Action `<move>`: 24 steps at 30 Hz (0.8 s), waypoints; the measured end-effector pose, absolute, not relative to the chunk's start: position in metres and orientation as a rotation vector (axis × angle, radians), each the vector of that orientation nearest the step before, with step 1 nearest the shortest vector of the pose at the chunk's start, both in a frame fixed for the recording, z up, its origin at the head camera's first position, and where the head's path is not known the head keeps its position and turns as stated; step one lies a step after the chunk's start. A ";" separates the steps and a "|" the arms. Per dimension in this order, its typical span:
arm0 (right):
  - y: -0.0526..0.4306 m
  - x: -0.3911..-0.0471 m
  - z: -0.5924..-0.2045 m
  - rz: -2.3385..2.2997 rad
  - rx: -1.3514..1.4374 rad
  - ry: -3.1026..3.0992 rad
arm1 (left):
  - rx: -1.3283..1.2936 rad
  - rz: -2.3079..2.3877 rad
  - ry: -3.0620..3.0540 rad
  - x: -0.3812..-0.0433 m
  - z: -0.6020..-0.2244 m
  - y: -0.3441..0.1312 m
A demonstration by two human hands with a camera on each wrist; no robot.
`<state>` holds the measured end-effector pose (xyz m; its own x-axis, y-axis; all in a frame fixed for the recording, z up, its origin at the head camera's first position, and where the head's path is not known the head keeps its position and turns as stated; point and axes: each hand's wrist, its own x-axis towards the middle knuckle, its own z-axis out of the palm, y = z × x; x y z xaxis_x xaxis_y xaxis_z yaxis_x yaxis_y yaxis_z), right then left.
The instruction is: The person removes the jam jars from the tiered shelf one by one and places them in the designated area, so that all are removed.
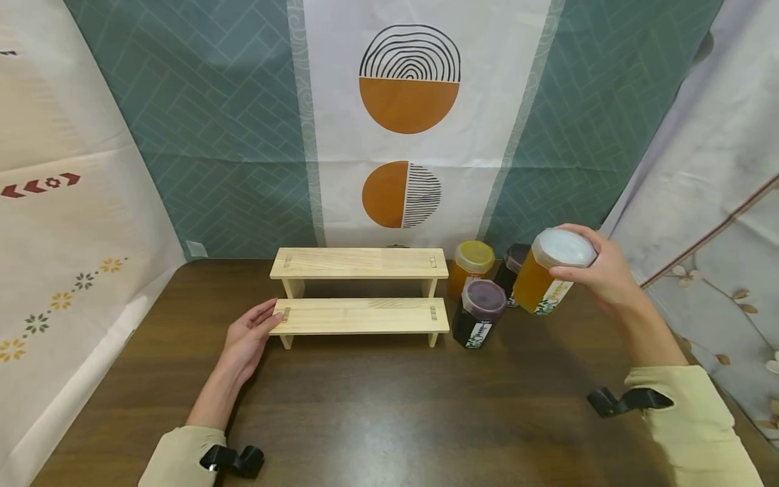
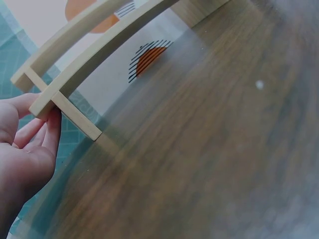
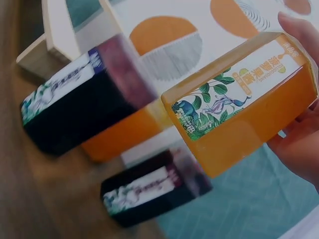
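Observation:
My right hand (image 1: 599,267) grips an orange jar (image 1: 534,284) around its whitish lid and holds it tilted. In the right wrist view a label with leaves and a peacock faces the camera on this jar (image 3: 239,99). My left hand (image 1: 248,338) pinches the left end of a pale wooden two-step shelf (image 1: 359,316), thumb over the lower board and fingers beneath it. Close by the shelf's right end stand a dark jar with a purplish lid (image 1: 481,314), an orange jar with a yellow lid (image 1: 471,264) and another dark jar (image 1: 506,277), partly hidden behind the held one.
The shelf and jars stand on a brown wooden table (image 1: 377,412), towards its back edge. Behind rises a patterned cloth (image 1: 243,135) in green and white. Light cloths hang at the left (image 1: 73,270) and right (image 1: 718,257) sides.

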<state>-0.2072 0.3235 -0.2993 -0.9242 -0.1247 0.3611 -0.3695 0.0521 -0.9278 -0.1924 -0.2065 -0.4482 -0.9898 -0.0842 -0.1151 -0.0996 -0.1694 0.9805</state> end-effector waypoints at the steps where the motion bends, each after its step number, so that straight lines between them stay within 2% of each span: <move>1: 0.326 -0.207 -0.303 1.971 0.513 -2.148 | -0.221 2.389 2.013 -0.192 -0.448 -0.207; 16: 0.345 -0.209 -0.376 2.028 0.470 -2.245 | -0.228 2.427 1.976 -0.192 -0.450 -0.205; 24: 0.349 -0.211 -0.401 2.012 0.398 -2.330 | -0.232 2.408 1.997 -0.194 -0.450 -0.207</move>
